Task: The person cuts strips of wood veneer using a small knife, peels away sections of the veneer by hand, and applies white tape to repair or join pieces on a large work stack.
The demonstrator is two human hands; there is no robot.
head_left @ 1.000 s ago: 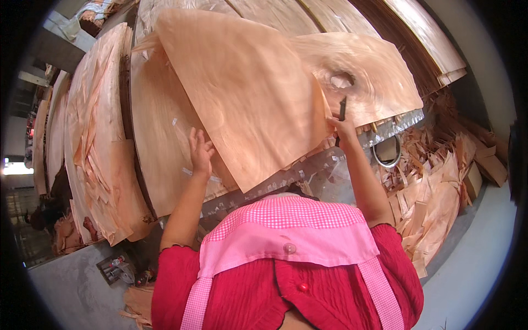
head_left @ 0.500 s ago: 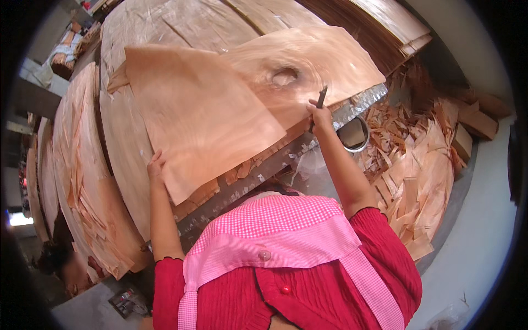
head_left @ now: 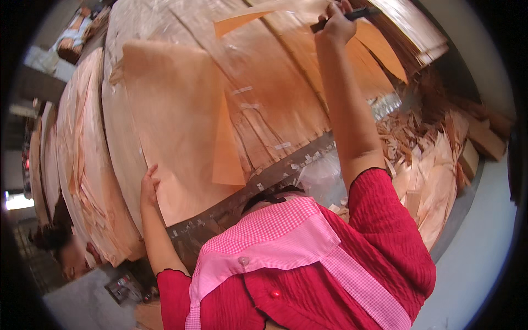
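Watching head view: left hand at left edge of broad, pale-tan, thin wood sheet, likely steadying it; pinch or mere contact, I can't tell. Sheet lies across layered tan wood stack. Right hand raised over stack's far side, closed around slim black tool, presumably palmed to free fingertips; grip on curled orange-tan sheet beside it unclear to me.

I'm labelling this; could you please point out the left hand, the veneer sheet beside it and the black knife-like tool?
Left hand [head_left: 149, 187]: head view, middle.
Veneer sheet [head_left: 171, 121]: head view, middle of its face.
Black knife-like tool [head_left: 361, 13]: head view, right end.
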